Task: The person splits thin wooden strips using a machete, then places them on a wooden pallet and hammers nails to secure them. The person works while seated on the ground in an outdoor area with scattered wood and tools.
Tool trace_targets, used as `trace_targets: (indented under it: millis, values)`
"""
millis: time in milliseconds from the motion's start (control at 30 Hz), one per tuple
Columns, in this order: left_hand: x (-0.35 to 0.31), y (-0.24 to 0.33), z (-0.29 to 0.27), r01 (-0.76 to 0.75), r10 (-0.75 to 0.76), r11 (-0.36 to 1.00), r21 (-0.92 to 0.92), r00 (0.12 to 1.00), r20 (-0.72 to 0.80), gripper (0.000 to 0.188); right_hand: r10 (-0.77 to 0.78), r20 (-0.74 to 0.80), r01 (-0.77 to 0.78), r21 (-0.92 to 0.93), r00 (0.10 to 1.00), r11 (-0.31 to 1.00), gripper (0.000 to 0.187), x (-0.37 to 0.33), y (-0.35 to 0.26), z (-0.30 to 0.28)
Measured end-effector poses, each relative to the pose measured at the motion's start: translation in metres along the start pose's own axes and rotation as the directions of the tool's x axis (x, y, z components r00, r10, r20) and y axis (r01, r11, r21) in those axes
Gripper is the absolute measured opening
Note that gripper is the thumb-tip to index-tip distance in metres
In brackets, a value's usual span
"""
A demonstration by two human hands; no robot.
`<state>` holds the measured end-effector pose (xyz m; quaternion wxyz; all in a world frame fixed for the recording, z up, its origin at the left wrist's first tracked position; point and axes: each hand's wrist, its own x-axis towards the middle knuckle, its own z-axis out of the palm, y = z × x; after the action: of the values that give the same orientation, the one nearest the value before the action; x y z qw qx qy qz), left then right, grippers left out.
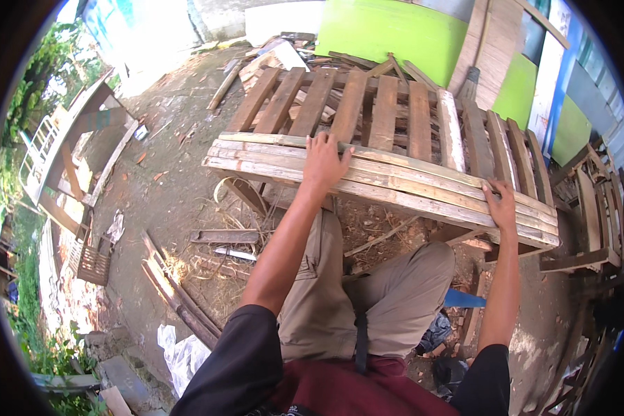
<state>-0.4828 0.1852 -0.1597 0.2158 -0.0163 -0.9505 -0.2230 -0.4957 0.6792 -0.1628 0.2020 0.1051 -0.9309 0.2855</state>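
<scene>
Several long pale bamboo strips lie side by side along the near edge of a slatted wooden bench. My left hand grips the strips left of their middle, fingers over the far edge and thumb spread to the right. Toward the right end, my right hand is closed over the same strips, its fingertips bent at their far side. The undersides of both hands are hidden. Below the bench's left part, a pale blade lies on the ground among shavings.
Split bamboo lengths and a white plastic bag lie to my left. A plastic basket stands farther left, by a wooden table. Scrap wood is heaped behind the bench. Dark plastic bags lie beside my right leg.
</scene>
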Motion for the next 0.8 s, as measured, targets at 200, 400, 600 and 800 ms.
trace_targets:
  millis: [200,400,600,800]
  values:
    - [0.000,-0.008,0.004,-0.060,0.060,0.998,0.005,0.993,-0.103,0.047,-0.044,-0.081,0.046,0.020,0.996,0.999,0.026,-0.001,0.003,0.007]
    - [0.007,0.007,-0.018,-0.210,0.209,0.977,-0.040,0.977,-0.043,0.055,-0.046,-0.396,0.014,-0.083,0.917,0.996,0.028,-0.013,-0.017,-0.001]
    - [0.045,0.002,-0.046,-0.332,0.334,0.942,0.053,0.941,-0.058,0.052,0.058,-0.682,-0.108,-0.031,0.730,0.994,0.038,-0.032,-0.058,0.008]
    - [0.077,0.078,-0.097,-0.047,0.034,0.997,-0.057,0.977,-0.210,0.052,0.231,-0.518,-0.043,0.349,0.823,0.936,0.040,-0.026,-0.120,0.029]
